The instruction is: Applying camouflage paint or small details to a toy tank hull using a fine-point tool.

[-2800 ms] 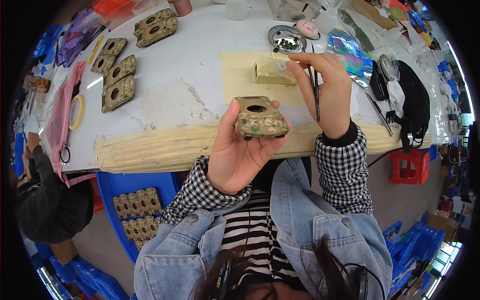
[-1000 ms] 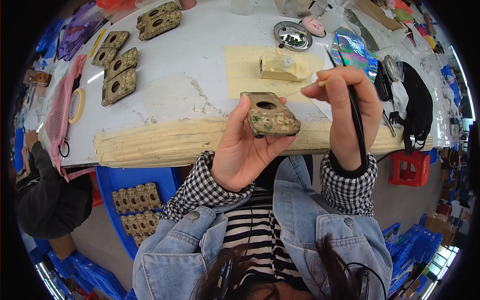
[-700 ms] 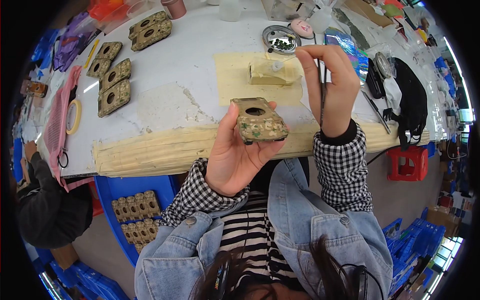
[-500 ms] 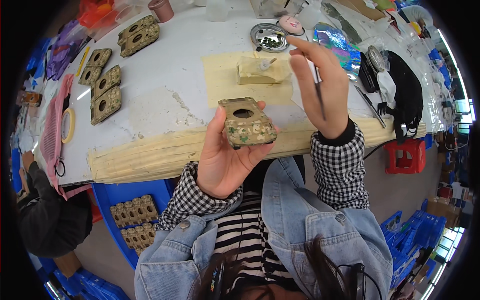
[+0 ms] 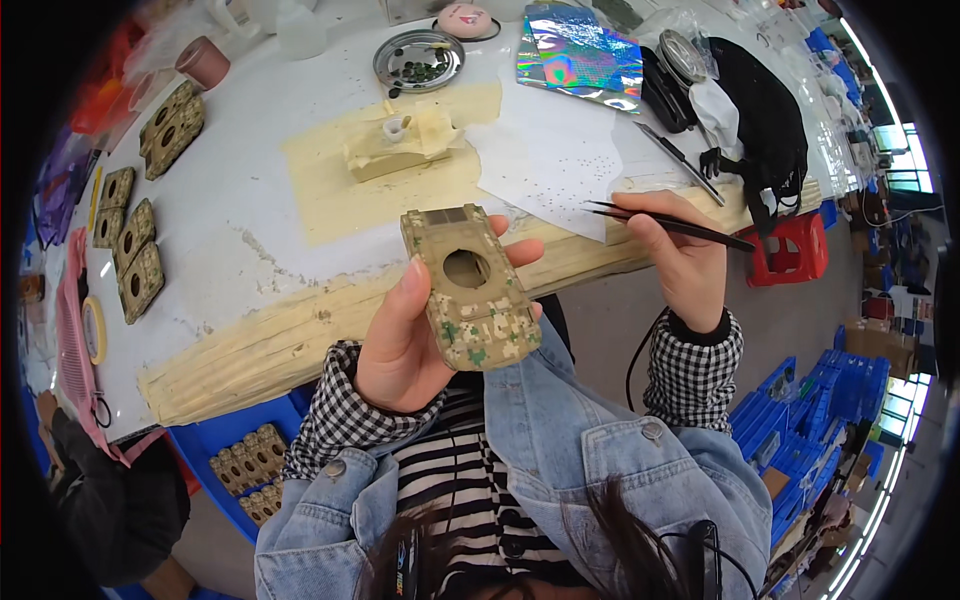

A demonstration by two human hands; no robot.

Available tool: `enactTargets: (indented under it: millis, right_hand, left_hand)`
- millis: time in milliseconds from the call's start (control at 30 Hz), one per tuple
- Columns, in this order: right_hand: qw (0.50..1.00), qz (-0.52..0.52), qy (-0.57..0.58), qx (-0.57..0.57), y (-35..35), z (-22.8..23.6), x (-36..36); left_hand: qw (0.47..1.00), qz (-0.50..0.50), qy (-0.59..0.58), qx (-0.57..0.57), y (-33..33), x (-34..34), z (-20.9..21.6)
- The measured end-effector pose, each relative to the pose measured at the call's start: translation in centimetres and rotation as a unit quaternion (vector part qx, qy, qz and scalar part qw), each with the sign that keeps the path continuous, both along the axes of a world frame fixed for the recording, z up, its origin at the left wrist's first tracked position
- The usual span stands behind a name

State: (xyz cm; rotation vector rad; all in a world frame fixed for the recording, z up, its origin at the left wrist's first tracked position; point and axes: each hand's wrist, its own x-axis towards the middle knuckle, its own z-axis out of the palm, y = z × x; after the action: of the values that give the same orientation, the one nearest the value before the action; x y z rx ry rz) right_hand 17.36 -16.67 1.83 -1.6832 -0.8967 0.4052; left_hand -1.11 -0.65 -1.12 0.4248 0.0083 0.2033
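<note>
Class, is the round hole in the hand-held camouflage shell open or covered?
Open: nothing covers the round hole in the camouflage shell; the shadowed interior shows.

Camouflaged shell [image 5: 480, 308] in left hand [image 5: 400, 348]; black tweezers [image 5: 692, 228] in right hand [image 5: 688, 265], tips apparently over speckled paper [image 5: 552, 150]

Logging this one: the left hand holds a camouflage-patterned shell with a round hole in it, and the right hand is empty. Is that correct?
Not quite. The right hand isn't empty: in the head view it holds a pair of black tweezers. The left hand does hold the camouflage-patterned shell with a round hole in it.
</note>
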Motion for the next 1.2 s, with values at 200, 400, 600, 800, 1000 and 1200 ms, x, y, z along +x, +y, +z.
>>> enactTargets:
  millis: [200,400,600,800,1000,1200]
  right_hand:
    - [0.975,0.073,-0.208,-0.028,-0.4,-0.4,0.1]
    - [0.957,0.064,-0.284,-0.013,-1.1,-1.3,0.1]
    - [0.991,0.030,-0.128,-0.012,-1.4,-1.4,1.6]
    - [0.993,-0.070,0.094,0.029,-0.3,-1.3,0.0]
    - [0.990,-0.107,0.090,0.035,0.4,-1.9,-0.7]
    - [0.992,-0.106,0.067,0.006,0.5,-1.8,-0.8]
  left_hand:
    - [1.000,-0.008,0.013,0.000,-0.6,1.2,0.2]
    - [0.998,0.016,0.056,0.006,-1.4,2.3,0.6]
    - [0.998,0.017,0.058,0.006,-1.4,2.7,0.6]
    - [0.998,0.021,0.066,-0.006,-1.4,2.7,0.7]
    - [0.998,0.019,0.067,-0.007,-1.3,2.7,0.6]
    - [0.998,0.016,0.065,-0.009,-1.2,2.7,0.7]
